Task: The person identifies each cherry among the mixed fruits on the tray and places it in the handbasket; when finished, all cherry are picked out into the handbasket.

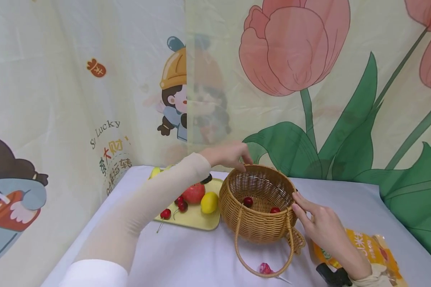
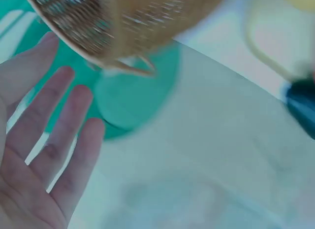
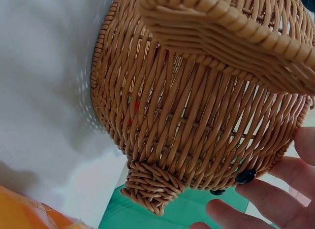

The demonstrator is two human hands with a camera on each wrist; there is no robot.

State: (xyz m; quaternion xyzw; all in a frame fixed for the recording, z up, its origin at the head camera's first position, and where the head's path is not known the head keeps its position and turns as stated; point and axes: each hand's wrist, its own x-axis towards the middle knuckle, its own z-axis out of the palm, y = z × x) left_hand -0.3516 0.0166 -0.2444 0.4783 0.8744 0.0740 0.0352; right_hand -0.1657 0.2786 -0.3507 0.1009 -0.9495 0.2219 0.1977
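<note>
A brown wicker basket (image 1: pixel 255 221) stands on the table, tilted a little toward me, its handle (image 1: pixel 240 251) folded down at the front. Two red cherries (image 1: pixel 248 202) lie inside. At the basket's back left rim is my left hand (image 1: pixel 230 155); in the left wrist view its fingers (image 2: pixel 83 140) are straight and spread, holding nothing. My right hand (image 1: pixel 321 223) touches the right side of the rim. The right wrist view has its fingers (image 3: pixel 266 199) extended along the woven wall, near a black bead eye (image 3: pixel 245 177).
Left of the basket, a yellow tray (image 1: pixel 201 224) carries a red pomegranate (image 1: pixel 194 193), a lemon (image 1: pixel 210 202) and several cherries. A pink-wrapped lollipop (image 1: pixel 265 268) lies by the handle. An orange snack bag (image 1: pixel 371 251) sits under the right forearm. A printed curtain (image 1: pixel 215 99) hangs behind.
</note>
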